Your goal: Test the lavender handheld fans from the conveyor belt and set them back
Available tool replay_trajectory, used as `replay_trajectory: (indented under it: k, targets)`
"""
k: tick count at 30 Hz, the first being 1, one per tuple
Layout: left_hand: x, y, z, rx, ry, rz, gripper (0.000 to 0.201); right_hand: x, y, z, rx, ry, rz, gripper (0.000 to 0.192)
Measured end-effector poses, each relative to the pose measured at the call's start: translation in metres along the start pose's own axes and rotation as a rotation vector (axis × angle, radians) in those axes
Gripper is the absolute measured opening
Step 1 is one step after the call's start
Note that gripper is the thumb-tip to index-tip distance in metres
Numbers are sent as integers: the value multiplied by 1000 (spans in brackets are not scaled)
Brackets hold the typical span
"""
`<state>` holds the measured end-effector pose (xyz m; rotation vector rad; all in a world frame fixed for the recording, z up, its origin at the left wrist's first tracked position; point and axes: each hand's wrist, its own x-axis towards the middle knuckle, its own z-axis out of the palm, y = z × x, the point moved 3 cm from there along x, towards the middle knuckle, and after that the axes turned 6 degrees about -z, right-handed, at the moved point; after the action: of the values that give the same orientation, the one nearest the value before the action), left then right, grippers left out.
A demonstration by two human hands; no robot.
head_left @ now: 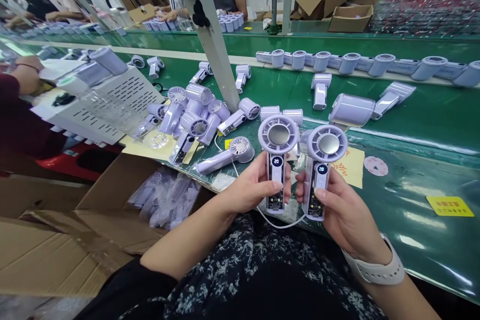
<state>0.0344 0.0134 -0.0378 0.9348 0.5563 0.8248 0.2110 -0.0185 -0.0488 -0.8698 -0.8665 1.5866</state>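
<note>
- Left hand (252, 187) clamped around the handle of one lilac handheld fan (278, 156), thumb on its front.
- Right hand (343, 210) wrapped likewise around a second fan (323, 165), just beside the first.
- Both fans held upright, long axes nearly parallel, round heads above the fingers, lit displays facing the wearer.
- Hands close together, not touching.
- Heap of loose fans (198, 120) beyond the left hand, nearer it than the right.
- White cable (279, 224) hanging below both handles.
</note>
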Motion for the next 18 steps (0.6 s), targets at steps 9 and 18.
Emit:
replay_trajectory:
  k: [9, 18]
  targets:
    - [7, -7, -6, -96, 153, 7, 43, -1, 2, -3, -88, 21, -27, 23]
    - [7, 13, -9, 103, 60, 97, 40, -3, -5, -14, -188, -37, -98, 30]
